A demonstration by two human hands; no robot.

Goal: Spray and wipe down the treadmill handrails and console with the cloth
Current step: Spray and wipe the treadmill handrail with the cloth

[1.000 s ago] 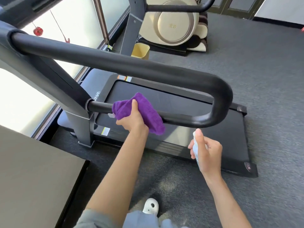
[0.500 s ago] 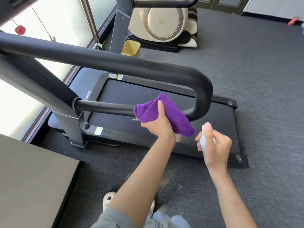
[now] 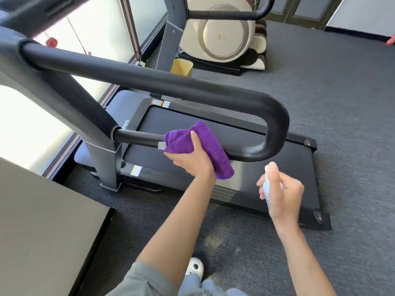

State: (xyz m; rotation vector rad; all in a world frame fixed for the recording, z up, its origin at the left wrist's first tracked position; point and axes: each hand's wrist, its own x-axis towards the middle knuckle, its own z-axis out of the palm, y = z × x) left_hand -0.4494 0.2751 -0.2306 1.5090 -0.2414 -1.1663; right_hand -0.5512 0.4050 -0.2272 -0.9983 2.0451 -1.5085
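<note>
Left hand (image 3: 189, 161) clutches a purple cloth (image 3: 201, 146) wrapped over the lower handrail (image 3: 139, 138), which runs left to right toward its curved end. Right hand (image 3: 282, 193) grips 1 spray bottle (image 3: 267, 192), just beside.

The cloth (image 3: 198, 146) hides part of the lower rail (image 3: 139, 138), and the right hand (image 3: 282, 195) covers most of the bottle (image 3: 267, 189). The upper rail (image 3: 128, 75) runs off the left edge, as does the table (image 3: 42, 221).
</note>
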